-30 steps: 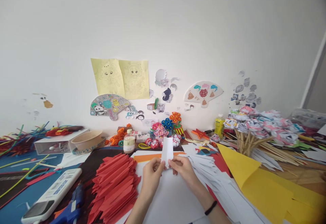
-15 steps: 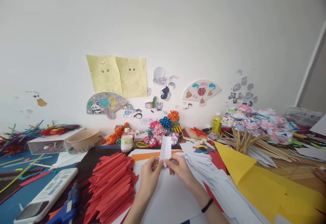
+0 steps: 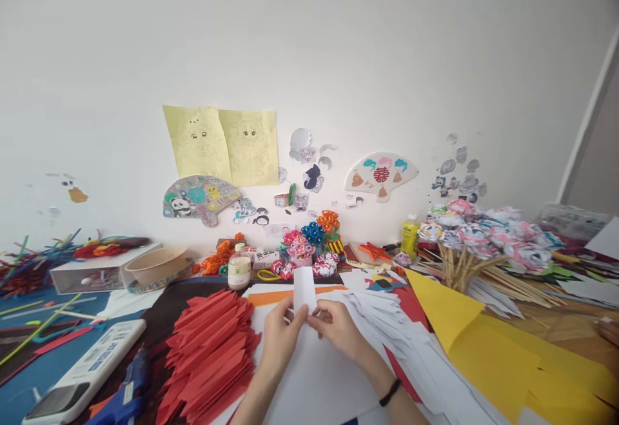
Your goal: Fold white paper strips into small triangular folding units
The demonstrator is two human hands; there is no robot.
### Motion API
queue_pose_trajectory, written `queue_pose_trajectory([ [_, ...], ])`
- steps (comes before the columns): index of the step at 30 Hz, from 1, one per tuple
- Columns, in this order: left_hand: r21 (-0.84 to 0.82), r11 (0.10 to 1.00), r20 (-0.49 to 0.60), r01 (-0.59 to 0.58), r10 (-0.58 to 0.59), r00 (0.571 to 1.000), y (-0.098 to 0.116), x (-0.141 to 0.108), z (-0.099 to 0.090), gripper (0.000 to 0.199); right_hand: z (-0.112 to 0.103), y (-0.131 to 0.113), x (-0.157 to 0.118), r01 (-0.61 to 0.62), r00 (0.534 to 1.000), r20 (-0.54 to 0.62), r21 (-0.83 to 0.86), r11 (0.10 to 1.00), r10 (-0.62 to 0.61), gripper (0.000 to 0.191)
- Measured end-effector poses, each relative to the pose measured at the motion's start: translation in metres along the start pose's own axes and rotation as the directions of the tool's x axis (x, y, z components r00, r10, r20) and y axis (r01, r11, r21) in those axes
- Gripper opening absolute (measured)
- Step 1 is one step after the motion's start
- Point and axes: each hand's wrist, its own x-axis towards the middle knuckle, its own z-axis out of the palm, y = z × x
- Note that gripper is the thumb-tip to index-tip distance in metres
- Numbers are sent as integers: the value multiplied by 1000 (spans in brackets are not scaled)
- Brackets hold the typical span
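Between my hands stands a narrow white paper strip [image 3: 304, 286] with a lengthwise crease, held up over white sheets [image 3: 309, 373] on the table. My left hand [image 3: 281, 331] pinches its lower left edge between thumb and fingers. My right hand [image 3: 338, 329], with a black band on the wrist, has thumb and fingers closed at the lower right corner of the strip. To the left lies a stack of folded red paper pieces [image 3: 213, 354]; to the right, a spread pile of white paper strips [image 3: 401, 341].
Yellow sheets [image 3: 503, 360] lie at the right, near a bundle of sticks with paper flowers [image 3: 483, 231]. A blue glue gun [image 3: 128, 389] and a white power strip [image 3: 87, 373] are at the left. A small bottle [image 3: 239, 267] stands behind. Another person's hand [image 3: 608, 330] shows at the right edge.
Both hands have shifted slightly, and the paper strip has moved a little left and lower. My right hand's fingers are more curled at the strip's lower edge.
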Motion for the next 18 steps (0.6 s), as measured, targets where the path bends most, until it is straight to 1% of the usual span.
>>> queue_pose_trajectory([
  [3, -4, 1000, -33, 3, -3, 999, -2, 1, 1, 32, -1, 1, 2, -10, 1000, 0, -6, 1000, 10, 34],
  [6, -4, 1000, -42, 17, -17, 999, -3, 2, 1, 33, -2, 2, 3, 5, 1000, 10, 43, 999, -6, 33],
  [11, -3, 1000, 9, 19, -19, 1000, -4, 4, 0, 35, -4, 0, 3, 2, 998, -65, 96, 995, 5, 30],
  [14, 9, 1000, 16, 16, -16, 1000, -3, 4, -1, 35, -5, -4, 2, 0, 998, -65, 126, 992, 8, 30],
  [18, 35, 999, 43, 0, -1, 999, -4, 3, 0, 31, -6, -8, 1, 13, 998, -68, 126, 992, -5, 30],
])
